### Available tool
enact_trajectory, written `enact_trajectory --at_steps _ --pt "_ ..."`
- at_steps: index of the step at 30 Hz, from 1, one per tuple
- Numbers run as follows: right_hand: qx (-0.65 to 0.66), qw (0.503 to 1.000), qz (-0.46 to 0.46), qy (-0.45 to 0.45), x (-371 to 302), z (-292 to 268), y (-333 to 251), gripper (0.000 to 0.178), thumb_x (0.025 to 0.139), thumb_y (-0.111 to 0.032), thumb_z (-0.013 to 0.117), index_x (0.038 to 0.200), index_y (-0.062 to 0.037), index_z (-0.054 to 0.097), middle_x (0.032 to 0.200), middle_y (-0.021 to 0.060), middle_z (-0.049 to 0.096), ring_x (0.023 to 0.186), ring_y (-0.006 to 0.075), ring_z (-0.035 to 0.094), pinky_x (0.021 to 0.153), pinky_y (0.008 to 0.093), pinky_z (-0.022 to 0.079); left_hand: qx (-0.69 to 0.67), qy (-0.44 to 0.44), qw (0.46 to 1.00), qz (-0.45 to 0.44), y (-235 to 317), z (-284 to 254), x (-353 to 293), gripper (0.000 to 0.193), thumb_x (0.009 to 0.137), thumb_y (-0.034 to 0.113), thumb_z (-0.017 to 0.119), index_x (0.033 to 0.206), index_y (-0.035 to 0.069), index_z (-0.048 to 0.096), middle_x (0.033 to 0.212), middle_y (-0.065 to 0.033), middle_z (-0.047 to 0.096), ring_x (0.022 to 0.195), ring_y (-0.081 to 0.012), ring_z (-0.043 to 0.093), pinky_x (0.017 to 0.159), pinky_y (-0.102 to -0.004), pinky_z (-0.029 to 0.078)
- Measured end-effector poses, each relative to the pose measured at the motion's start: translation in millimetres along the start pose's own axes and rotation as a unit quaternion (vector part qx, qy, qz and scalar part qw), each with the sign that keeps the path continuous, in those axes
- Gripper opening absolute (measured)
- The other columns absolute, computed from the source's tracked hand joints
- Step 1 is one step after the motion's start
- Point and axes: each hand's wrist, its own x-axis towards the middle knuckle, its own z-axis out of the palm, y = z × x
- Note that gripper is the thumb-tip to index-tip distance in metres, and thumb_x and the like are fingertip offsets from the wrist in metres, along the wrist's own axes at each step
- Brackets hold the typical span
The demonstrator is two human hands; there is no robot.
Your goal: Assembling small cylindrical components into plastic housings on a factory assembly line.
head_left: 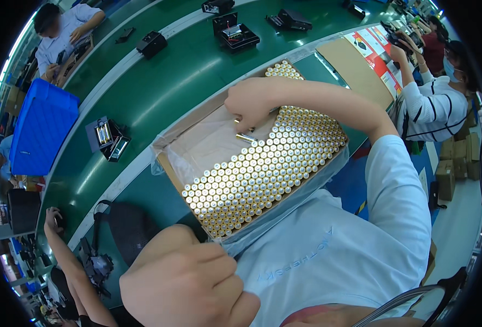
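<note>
A shallow cardboard box (171, 173) lined with clear plastic holds many small cylinder batteries (263, 169), standing upright in tight rows with their silvery ends up. My right hand (253, 102) reaches over the box's far side, its fingers curled round a few loose batteries (246, 138) that poke out below the fingertips. Bare cardboard bottom shows to the left of that hand. Close to the camera, my left hand (189, 280) is closed in a fist near the box's front left corner. Whatever it may hold is hidden.
Beyond the box runs a green conveyor (192, 71) carrying black devices (235, 37), one opened with batteries inside (106, 133). A blue bin (45, 128) stands at far left. A black bag (129, 229) lies left of my fist. A co-worker's arm (69, 261) reaches in nearby.
</note>
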Motion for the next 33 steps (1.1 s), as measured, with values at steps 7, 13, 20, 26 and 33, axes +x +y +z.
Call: enact_trajectory --at_steps 7,13,20,26,33 --pt "0.008 0.997 -0.027 -0.073 -1.0 -10.6 -17.4 0.04 0.078 -0.036 0.069 0.073 0.0037 0.07 0.066 0.0141 0.065 0.057 0.0321 0.058 0.059 0.0417 0.051 -0.103 -0.096 0.99 -0.004 -0.5 -21.7 8.3 0.022 0.071 0.022 0.058 0.062 0.006 0.044 0.064 -0.008 0.044 0.058 -0.0259 0.043 0.058 -0.0361 0.04" --pt "0.023 0.996 -0.036 -0.076 6.6 -0.8 -18.6 0.04 0.074 -0.034 0.076 0.08 0.0057 0.071 0.073 0.0173 0.068 0.062 0.0345 0.061 0.063 0.0425 0.052 -0.21 -0.129 0.969 0.006 -15.0 -5.2 -4.9 0.027 0.072 0.028 0.058 0.063 0.007 0.046 0.064 -0.0085 0.045 0.058 -0.0262 0.043 0.058 -0.0367 0.04" --pt "0.024 0.995 -0.05 -0.086 16.4 0.9 -22.0 0.043 0.071 -0.033 0.079 0.086 0.0061 0.071 0.079 0.0191 0.069 0.068 0.0358 0.063 0.066 0.0434 0.053 -0.309 -0.162 0.937 0.026 -26.8 4.2 -17.2 0.033 0.074 0.036 0.058 0.064 0.007 0.048 0.064 -0.009 0.047 0.058 -0.0265 0.044 0.059 -0.0374 0.041" --pt "0.039 0.993 -0.064 -0.088 28.5 16.6 -9.8 0.042 0.071 -0.033 0.079 0.085 0.0056 0.071 0.078 0.0199 0.068 0.069 0.0364 0.063 0.066 0.0431 0.053 -0.264 -0.22 0.938 0.048 -25.0 -13.0 3.4 0.038 0.07 0.043 0.061 0.065 0.007 0.049 0.065 -0.0097 0.05 0.061 -0.0263 0.047 0.06 -0.0379 0.042" --pt "0.032 0.994 -0.102 -0.013 13.2 -0.6 -12.1 0.032 0.07 -0.029 0.076 0.073 0.0023 0.069 0.069 0.015 0.066 0.062 0.0326 0.059 0.063 0.0408 0.051 -0.161 -0.205 0.965 0.029 -41.9 -13.4 6.5 0.022 0.085 0.025 0.065 0.071 0.008 0.062 0.064 -0.0039 0.055 0.056 -0.0255 0.05 0.057 -0.0347 0.044"
